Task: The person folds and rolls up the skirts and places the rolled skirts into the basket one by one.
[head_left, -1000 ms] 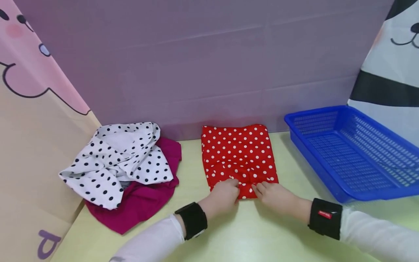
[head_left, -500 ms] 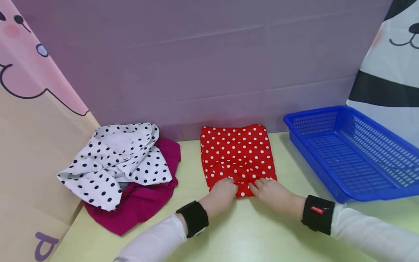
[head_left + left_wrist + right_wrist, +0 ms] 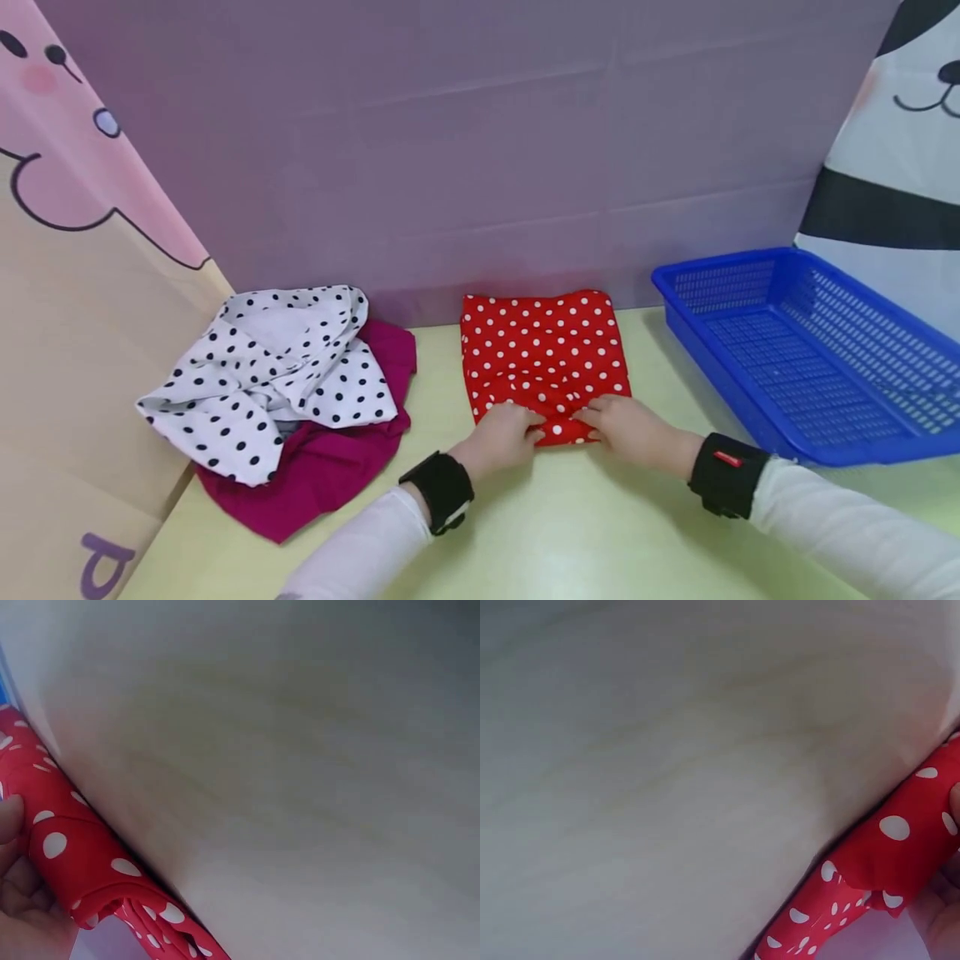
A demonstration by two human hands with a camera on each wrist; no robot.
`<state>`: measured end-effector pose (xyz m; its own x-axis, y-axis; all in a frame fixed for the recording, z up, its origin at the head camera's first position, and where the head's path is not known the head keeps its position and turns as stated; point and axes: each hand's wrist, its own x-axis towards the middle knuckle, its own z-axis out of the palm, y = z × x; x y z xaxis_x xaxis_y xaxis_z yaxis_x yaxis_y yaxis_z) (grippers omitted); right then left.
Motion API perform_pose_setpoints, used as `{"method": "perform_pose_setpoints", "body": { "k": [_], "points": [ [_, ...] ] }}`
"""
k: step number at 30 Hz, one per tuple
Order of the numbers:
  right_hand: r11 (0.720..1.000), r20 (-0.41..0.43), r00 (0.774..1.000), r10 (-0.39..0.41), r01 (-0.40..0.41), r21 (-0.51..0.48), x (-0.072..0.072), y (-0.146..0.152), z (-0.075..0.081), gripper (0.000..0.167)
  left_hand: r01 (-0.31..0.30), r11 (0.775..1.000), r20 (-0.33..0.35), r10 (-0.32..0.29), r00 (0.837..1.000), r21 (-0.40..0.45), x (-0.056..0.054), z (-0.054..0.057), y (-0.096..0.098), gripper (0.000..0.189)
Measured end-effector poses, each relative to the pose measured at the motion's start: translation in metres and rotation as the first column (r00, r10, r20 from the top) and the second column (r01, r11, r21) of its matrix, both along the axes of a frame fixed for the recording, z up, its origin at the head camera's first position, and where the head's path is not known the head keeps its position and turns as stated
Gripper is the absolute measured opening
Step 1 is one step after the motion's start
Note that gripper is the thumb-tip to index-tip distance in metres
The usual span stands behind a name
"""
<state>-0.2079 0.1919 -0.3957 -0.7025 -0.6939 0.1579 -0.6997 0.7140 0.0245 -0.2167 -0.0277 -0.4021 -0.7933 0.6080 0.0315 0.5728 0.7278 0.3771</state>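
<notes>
Left hand [image 3: 498,437] and right hand [image 3: 633,432] appear low and central in the head view, a little apart from each other, both gripping the near edge of a red cloth [image 3: 547,342] with white dots. This cloth lies near the middle of the frame on a pale worktop [image 3: 570,525], its far edge against a purple backdrop [image 3: 450,167] and its near part creased. At the left of the frame, a white cloth [image 3: 262,367] with black dots is heaped on a magenta cloth [image 3: 322,479]. At the right stands a blue basket [image 3: 720,367] with meshed sides. Each wrist wears a black band, below a white sleeve.

From the left wrist, the red cloth forms a thick roll along the lower left of the frame; the left thumb [image 3: 9,817] presses on top, other fingers curl underneath, and layers show at the roll's end.

From the right wrist, the roll runs across the lower right, the right hand's thumb at the frame's right edge and its fingers beneath, only partly in view.
</notes>
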Motion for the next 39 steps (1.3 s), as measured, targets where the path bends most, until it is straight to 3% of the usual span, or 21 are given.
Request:
{"method": "perform_pose_setpoints", "body": {
  "k": [5,10,14,20,24,28,30,31,33,34,37,39],
  "points": [
    [0.994,0.159,0.987,-0.014,0.03,-0.102,-0.009,0.002,0.002,0.024,-0.024,0.999,0.053,0.022,0.998,0.042,-0.007,0.002,0.002,0.018],
    [0.983,0.317,0.948,-0.004,0.062,-0.174,-0.018,0.004,0.006,0.023,-0.105,0.993,0.166,0.095,0.982,0.056,-0.009,0.005,0.005,0.027],
    [0.98,0.385,0.923,-0.005,0.081,-0.182,-0.025,0.006,0.006,0.022,-0.183,0.981,0.25,0.161,0.955,0.068,-0.007,0.006,0.007,0.031],
    [0.97,0.545,0.836,-0.06,0.178,-0.166,-0.026,0.011,0.0,0.027,-0.318,0.942,0.42,0.247,0.873,0.109,0.0,0.005,0.008,0.027],
    [0.965,0.557,0.829,-0.055,0.188,-0.185,-0.025,0.012,-0.002,0.027,-0.354,0.927,0.433,0.27,0.86,0.126,0.002,0.004,0.009,0.028],
    [0.962,0.567,0.82,-0.072,0.207,-0.178,-0.028,0.01,-0.002,0.028,-0.359,0.926,0.387,0.289,0.876,0.12,0.004,0.006,0.009,0.027],
    [0.96,0.578,0.812,-0.081,0.22,-0.176,-0.029,0.009,-0.003,0.027,-0.328,0.939,0.311,0.283,0.907,0.102,0.008,0.006,0.01,0.028],
    [0.956,0.586,0.805,-0.088,0.233,-0.176,-0.028,0.009,-0.003,0.026,-0.288,0.954,0.244,0.261,0.934,0.081,0.011,0.006,0.01,0.028],
    [0.951,0.6,0.794,-0.097,0.252,-0.18,-0.028,0.009,-0.005,0.024,-0.193,0.981,0.101,0.19,0.977,0.019,0.019,0.006,0.012,0.03],
    [0.948,0.605,0.79,-0.099,0.259,-0.183,-0.028,0.009,-0.005,0.023,-0.147,0.989,0.026,0.148,0.989,-0.025,0.023,0.007,0.013,0.032],
    [0.941,0.621,0.776,-0.113,0.284,-0.184,-0.028,0.009,-0.004,0.02,-0.049,0.987,-0.129,0.029,0.991,-0.155,0.033,0.009,0.015,0.043],
    [0.937,0.634,0.764,-0.123,0.3,-0.181,-0.031,0.008,-0.002,0.019,-0.031,0.974,-0.162,-0.006,0.987,-0.223,0.035,0.01,0.016,0.051]
  ]
}}
